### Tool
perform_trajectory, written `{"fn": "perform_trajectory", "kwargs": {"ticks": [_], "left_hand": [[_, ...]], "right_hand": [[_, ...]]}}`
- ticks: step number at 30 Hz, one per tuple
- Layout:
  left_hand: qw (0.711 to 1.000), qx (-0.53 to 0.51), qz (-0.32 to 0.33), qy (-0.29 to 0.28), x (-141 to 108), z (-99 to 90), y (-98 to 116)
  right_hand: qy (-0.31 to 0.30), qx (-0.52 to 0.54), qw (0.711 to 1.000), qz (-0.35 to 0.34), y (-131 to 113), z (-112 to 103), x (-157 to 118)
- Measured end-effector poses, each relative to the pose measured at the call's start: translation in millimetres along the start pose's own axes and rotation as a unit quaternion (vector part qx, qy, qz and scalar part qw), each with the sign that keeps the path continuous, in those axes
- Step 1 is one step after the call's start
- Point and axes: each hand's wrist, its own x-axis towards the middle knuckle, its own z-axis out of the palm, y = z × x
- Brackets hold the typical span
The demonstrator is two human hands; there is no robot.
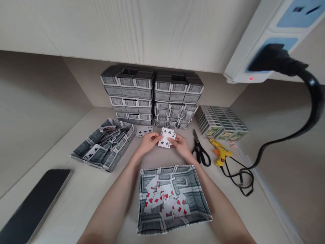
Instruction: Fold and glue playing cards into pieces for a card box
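Note:
Two or so black-suit playing cards (166, 138), overlapping and face up, are held between my hands above the desk. My left hand (150, 141) pinches their left side. On the right side, my right hand (180, 145) grips the card marked 5. Just left of my left hand, a face-up black-suit playing card (144, 131) lies on the desk. A box made of playing cards (175, 228) stands between my forearms, with several red-suit cards (165, 198) loose inside. Further left, a second card-made box (115, 156) holds a jumble of cards, a black 7 among them.
Stacked card-made boxes (132, 92) stand against the back wall. At right are packs of cards (223, 122), black-handled scissors (200, 154) and a yellow glue gun (221, 152) with a looping cord. A phone (35, 203) lies front left. A power strip (269, 40) and plug hang upper right.

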Motion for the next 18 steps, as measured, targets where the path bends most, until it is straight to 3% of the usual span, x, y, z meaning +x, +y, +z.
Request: {"fn": "perform_trajectory", "kwargs": {"ticks": [12, 18], "left_hand": [[1.000, -0.015, -0.012, -0.010, -0.3, -0.4, -0.9], [0.995, -0.083, -0.050, 0.032, -1.0, 1.1, 4.5]], "right_hand": [[0.001, -0.005, 1.000, -0.007, 0.6, -0.5, 0.0], [-0.007, -0.013, 1.000, 0.000, -2.8, 3.1, -2.1]]}}
